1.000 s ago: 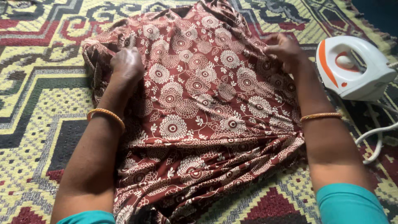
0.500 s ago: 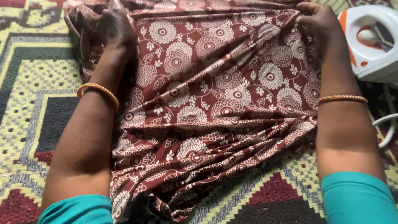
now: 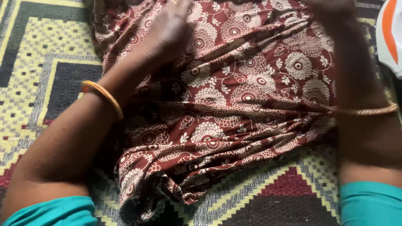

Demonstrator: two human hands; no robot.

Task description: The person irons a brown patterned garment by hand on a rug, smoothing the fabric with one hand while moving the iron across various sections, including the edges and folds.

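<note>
My left hand (image 3: 169, 29), blurred, lies on a crumpled maroon floral-print cloth (image 3: 234, 109) spread over a woven geometric mat (image 3: 46, 54); whether it grips I cannot tell. My right hand (image 3: 331, 6) reaches the cloth's far edge, grip unclear, beside a white-and-orange iron (image 3: 389, 37).

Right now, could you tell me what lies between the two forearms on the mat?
In the head view, the maroon floral cloth fills the stretch between the left hand and the right forearm, rumpled over the patterned mat.
</note>
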